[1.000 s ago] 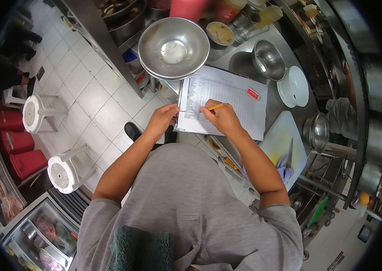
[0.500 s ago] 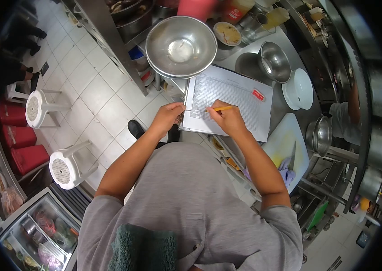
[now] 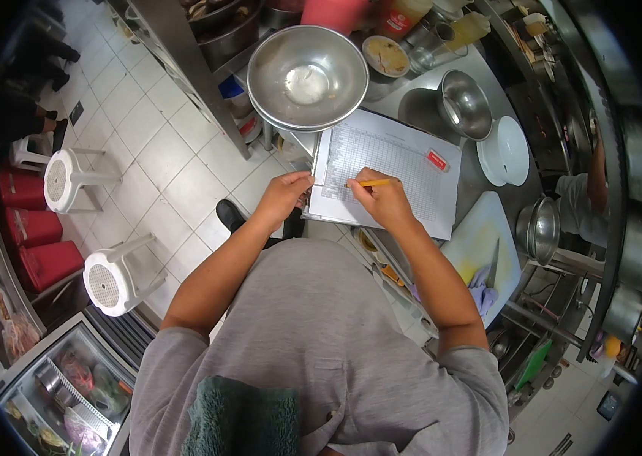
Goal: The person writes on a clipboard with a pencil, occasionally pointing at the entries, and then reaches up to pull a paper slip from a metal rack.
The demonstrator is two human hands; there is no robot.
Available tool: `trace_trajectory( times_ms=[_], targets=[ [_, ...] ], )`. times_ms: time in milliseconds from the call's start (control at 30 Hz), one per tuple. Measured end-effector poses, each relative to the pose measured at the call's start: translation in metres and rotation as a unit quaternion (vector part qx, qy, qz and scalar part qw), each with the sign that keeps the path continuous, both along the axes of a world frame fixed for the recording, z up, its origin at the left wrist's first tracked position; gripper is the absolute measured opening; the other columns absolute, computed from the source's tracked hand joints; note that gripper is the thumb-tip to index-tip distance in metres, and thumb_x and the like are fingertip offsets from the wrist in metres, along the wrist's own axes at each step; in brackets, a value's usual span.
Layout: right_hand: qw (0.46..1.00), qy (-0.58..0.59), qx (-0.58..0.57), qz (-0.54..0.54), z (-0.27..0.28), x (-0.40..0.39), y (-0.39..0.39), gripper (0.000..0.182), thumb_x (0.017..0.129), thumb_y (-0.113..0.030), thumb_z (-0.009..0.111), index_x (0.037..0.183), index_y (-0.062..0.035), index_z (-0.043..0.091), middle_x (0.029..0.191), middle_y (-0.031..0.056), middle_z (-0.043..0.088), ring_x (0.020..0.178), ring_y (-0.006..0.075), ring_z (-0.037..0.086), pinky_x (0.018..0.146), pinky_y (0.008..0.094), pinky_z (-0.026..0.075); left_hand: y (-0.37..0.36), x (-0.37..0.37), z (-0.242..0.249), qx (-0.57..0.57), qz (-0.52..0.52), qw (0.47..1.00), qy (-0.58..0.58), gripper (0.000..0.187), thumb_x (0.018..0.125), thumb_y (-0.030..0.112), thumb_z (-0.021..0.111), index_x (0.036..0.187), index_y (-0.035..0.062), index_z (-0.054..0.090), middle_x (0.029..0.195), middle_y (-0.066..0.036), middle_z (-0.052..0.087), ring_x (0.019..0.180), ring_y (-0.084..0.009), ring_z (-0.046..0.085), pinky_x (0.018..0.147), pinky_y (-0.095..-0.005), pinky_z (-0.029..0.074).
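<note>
A printed grid form (image 3: 401, 152) lies on a stack of paper at the counter's edge. My right hand (image 3: 385, 204) grips a yellow pencil (image 3: 374, 182), its tip against the form's left-hand columns. At the form's left edge, the fingers of my left hand (image 3: 284, 199) are pinched together on the paper; a short thin line shows by the fingertips. A small red-and-white item (image 3: 436, 159), possibly an eraser, rests on the form's right side.
A large steel bowl (image 3: 308, 80) overlaps the form's far left corner. Right of the paper are a smaller steel bowl (image 3: 465, 106), white bowls (image 3: 505, 152), and a cutting board (image 3: 480, 228) with a knife (image 3: 493, 264) and purple cloth (image 3: 480, 292). White stools (image 3: 108, 283) stand left.
The whole view has shifted very slightly. Both hands stay in nearly the same place on the form, with the pencil still in my right hand.
</note>
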State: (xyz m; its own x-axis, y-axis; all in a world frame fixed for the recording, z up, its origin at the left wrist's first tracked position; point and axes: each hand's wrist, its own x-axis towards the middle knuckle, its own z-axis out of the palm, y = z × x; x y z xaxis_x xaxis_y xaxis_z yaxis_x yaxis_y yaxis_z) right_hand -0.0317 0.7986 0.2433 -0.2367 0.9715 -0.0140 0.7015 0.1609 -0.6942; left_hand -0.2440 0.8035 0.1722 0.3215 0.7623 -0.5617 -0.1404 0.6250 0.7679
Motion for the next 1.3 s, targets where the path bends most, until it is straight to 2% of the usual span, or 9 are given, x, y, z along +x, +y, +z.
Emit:
trace_trajectory(
  times_ms=[100, 700, 800, 900, 1000, 1100, 1133, 1200, 1300],
  targets=[
    [0.999, -0.011, -0.045, -0.026, 0.002, 0.003, -0.002, 0.019, 0.083, -0.016, 0.064, 0.075, -0.0017, 0.055, 0.068, 0.0126, 0.058, 0.059, 0.0293, 0.056, 0.057, 0.036, 0.045, 0.0, 0.0, 0.004, -0.004, 0.002, 1.0, 0.004, 0.034, 0.088, 0.026, 0.06, 0.112, 0.0027, 0.063, 0.09, 0.0, 0.064, 0.073, -0.0076, 0.054, 0.068, -0.0221, 0.042],
    [0.999, 0.035, -0.03, -0.022, -0.001, 0.006, -0.001, 0.017, 0.086, -0.014, 0.062, 0.076, -0.0021, 0.054, 0.069, 0.01, 0.058, 0.061, 0.023, 0.058, 0.06, 0.0325, 0.045, 0.002, -0.001, 0.002, -0.004, -0.013, 1.0, 0.021, 0.034, 0.088, 0.025, 0.06, 0.113, 0.0023, 0.062, 0.088, -0.002, 0.064, 0.073, -0.0091, 0.056, 0.068, -0.0233, 0.044],
    [0.957, 0.277, 0.0, -0.09, 0.02, 0.012, 0.012, 0.013, 0.089, -0.013, 0.057, 0.083, -0.0025, 0.054, 0.067, 0.0097, 0.058, 0.062, 0.0205, 0.059, 0.062, 0.0317, 0.046, 0.001, -0.003, 0.01, 0.194, -0.014, 0.964, 0.182, 0.034, 0.089, 0.026, 0.059, 0.113, 0.0028, 0.061, 0.094, -0.004, 0.064, 0.085, -0.0119, 0.056, 0.074, -0.0266, 0.045],
    [0.945, 0.321, 0.021, -0.05, 0.049, 0.012, 0.02, 0.016, 0.094, -0.018, 0.048, 0.09, -0.0029, 0.053, 0.062, 0.0099, 0.057, 0.061, 0.0191, 0.059, 0.063, 0.0312, 0.047, 0.004, -0.004, 0.045, 0.399, 0.043, 0.872, 0.278, 0.034, 0.091, 0.024, 0.056, 0.117, 0.0032, 0.058, 0.098, -0.006, 0.061, 0.094, -0.0137, 0.055, 0.078, -0.0293, 0.046],
    [0.974, 0.138, -0.16, 0.087, 0.07, 0.012, 0.016, 0.018, 0.096, -0.019, 0.044, 0.089, -0.003, 0.049, 0.074, 0.0077, 0.061, 0.063, 0.0123, 0.058, 0.056, 0.0313, 0.045, 0.01, 0.005, 0.097, 0.348, 0.009, 0.932, 0.105, 0.033, 0.093, 0.023, 0.053, 0.119, 0.0035, 0.057, 0.101, -0.005, 0.059, 0.098, -0.013, 0.053, 0.079, -0.0292, 0.045],
    [0.936, -0.039, -0.331, 0.109, 0.1, -0.017, 0.018, 0.02, 0.095, -0.022, 0.045, 0.089, -0.0031, 0.048, 0.072, 0.0069, 0.06, 0.058, 0.0132, 0.057, 0.055, 0.0318, 0.045, 0.019, 0.015, 0.122, 0.172, -0.025, 0.983, -0.054, 0.029, 0.094, 0.026, 0.052, 0.113, 0.0053, 0.059, 0.101, -0.003, 0.057, 0.097, -0.0133, 0.053, 0.08, -0.0282, 0.044],
    [0.94, -0.015, -0.318, 0.12, 0.094, -0.014, 0.018, 0.025, 0.094, -0.027, 0.046, 0.102, -0.0038, 0.052, 0.064, 0.0097, 0.058, 0.055, 0.02, 0.06, 0.05, 0.0338, 0.046, 0.023, 0.014, 0.119, 0.139, -0.007, 0.984, -0.109, 0.028, 0.094, 0.027, 0.051, 0.111, 0.0064, 0.059, 0.103, -0.003, 0.057, 0.098, -0.0135, 0.053, 0.081, -0.0278, 0.043],
    [0.93, 0.184, -0.307, 0.084, 0.101, 0.001, 0.019, 0.029, 0.092, -0.025, 0.052, 0.11, -0.0032, 0.049, 0.078, 0.0093, 0.061, 0.057, 0.0175, 0.058, 0.053, 0.0316, 0.046, 0.031, 0.013, 0.108, 0.069, 0.028, 0.974, -0.216, 0.026, 0.095, 0.029, 0.05, 0.108, 0.0085, 0.059, 0.108, -0.003, 0.056, 0.101, -0.0138, 0.052, 0.083, -0.0272, 0.042],
    [0.843, 0.502, -0.186, 0.045, 0.098, 0.006, 0.021, 0.039, 0.089, -0.024, 0.057, 0.12, -0.0037, 0.045, 0.089, 0.0103, 0.062, 0.062, 0.0172, 0.058, 0.056, 0.0295, 0.046, 0.033, 0.023, 0.126, 0.02, 0.122, 0.951, -0.285, 0.029, 0.093, 0.033, 0.053, 0.106, 0.0085, 0.061, 0.107, -0.003, 0.056, 0.101, -0.0126, 0.049, 0.088, -0.0307, 0.039]
  ],
)
